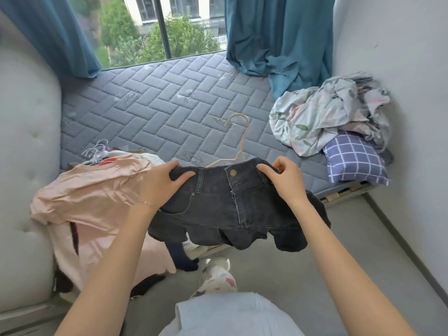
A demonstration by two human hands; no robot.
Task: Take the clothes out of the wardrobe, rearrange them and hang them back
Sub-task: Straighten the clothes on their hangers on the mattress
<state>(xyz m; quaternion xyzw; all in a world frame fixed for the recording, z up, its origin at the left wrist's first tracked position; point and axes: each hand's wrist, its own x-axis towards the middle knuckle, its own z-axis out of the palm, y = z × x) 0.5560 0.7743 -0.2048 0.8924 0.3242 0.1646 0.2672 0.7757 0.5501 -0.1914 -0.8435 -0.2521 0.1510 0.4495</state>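
So, a dark denim garment is being held up by its waistband, out in front of the person and above the near edge of the mattress. Shorts or a skirt, can't really be told from here. The left hand is clamped on the waistband's left end, thumb on the front and fingers curled behind. The right hand is pinching the right end the same way. The hands are kept apart, with the brass button and fly sitting between them, closer to the right one. A thin bracelet is worn on the left wrist.

A beige hanger is stuck into the waistband between the two hands. Its hook is poking up and away over the mattress, tilted a bit. The hem is left dangling loose below the wrists.

Just left of the left hand, a pink top is draped over a heap of clothes at the mattress corner, spilling down toward the floor. A bunch of white hangers can be seen at the back of that heap.

Well off to the right, crumpled floral bedding is piled against the wall, with a blue checked pillow tucked under its front edge. Teal curtains are hung at the window behind.
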